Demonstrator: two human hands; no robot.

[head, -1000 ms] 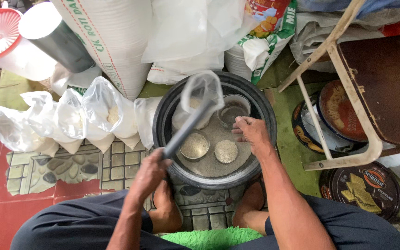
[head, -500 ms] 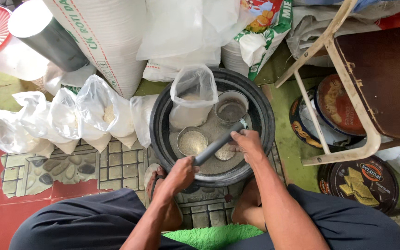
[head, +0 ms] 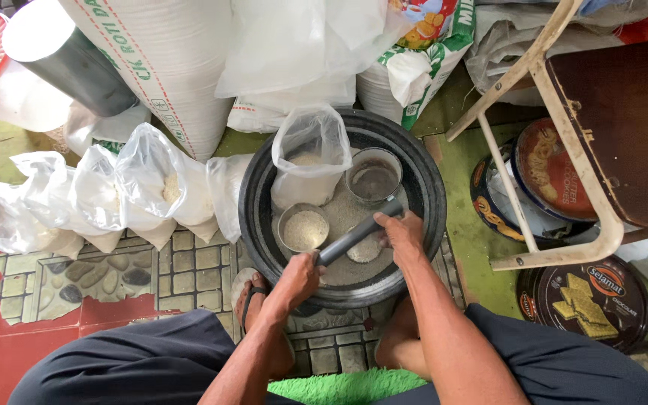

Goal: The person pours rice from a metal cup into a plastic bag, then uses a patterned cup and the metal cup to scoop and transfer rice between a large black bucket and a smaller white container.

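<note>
Grey plastic pipe (head: 355, 237) is gripped at its ends by the left hand (head: 296, 279) and right hand (head: 401, 234), laid level over a filled tin cup (head: 304, 228) inside the black basin (head: 260, 225), probably so excess grain is scraped off. An open clear bag (head: 310, 157) is stood behind, ready for filling. Half a second earlier, the pipe was held slightly higher.

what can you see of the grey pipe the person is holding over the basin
The grey pipe is a short, straight, smooth tube, plastic by the look. It lies slanted above the round black basin, its far end raised toward the empty glass jar. The left hand grips its near end and the right hand holds its far end. Under it lie pale grains and a small tin filled with them.
</note>
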